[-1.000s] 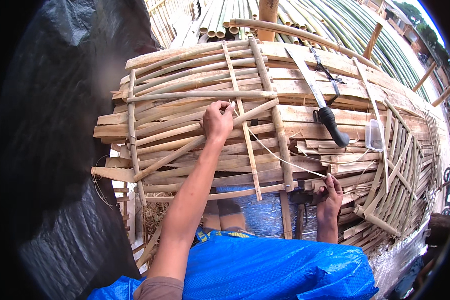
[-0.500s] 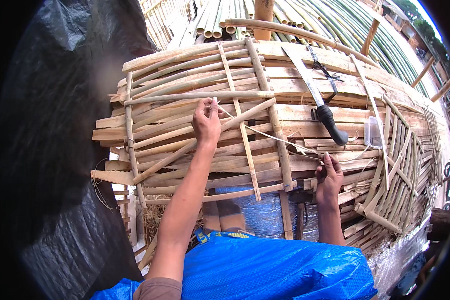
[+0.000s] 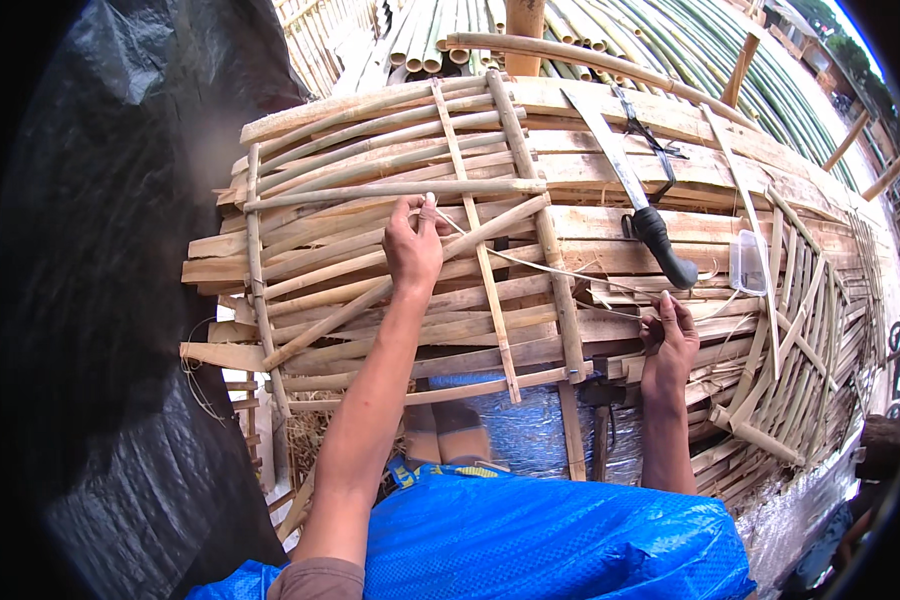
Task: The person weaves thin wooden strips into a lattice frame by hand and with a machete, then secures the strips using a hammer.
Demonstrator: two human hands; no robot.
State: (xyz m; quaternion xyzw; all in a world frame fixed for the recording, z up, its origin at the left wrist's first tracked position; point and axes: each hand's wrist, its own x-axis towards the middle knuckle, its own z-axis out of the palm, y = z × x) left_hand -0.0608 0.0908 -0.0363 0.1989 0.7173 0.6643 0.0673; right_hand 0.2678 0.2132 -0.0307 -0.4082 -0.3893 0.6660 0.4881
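Note:
A thin pale bamboo strip (image 3: 540, 266) stretches between my two hands, over a bamboo lattice panel (image 3: 410, 190). My left hand (image 3: 414, 245), above the panel's middle, pinches the strip's upper left end between thumb and fingers. Further right and lower, my right hand (image 3: 670, 340) pinches the strip near its other end, beyond the panel's right edge. One diagonal stick (image 3: 340, 326) crosses the panel's slats below my left hand. A machete (image 3: 630, 185) with a dark curved handle lies on the split wood just past my right hand.
Split bamboo slats (image 3: 610, 231) lie under the panel. At the right are a clear plastic box (image 3: 746, 264) and a second lattice frame (image 3: 785, 310). A hammer-like tool (image 3: 602, 400) sits near my right forearm. Black sheeting (image 3: 130, 300) hangs at the left; long bamboo poles (image 3: 660, 60) lie behind.
My right hand has shifted slightly right and up, drawing the strip straighter. My left hand stays nearly in place with its pinch kept.

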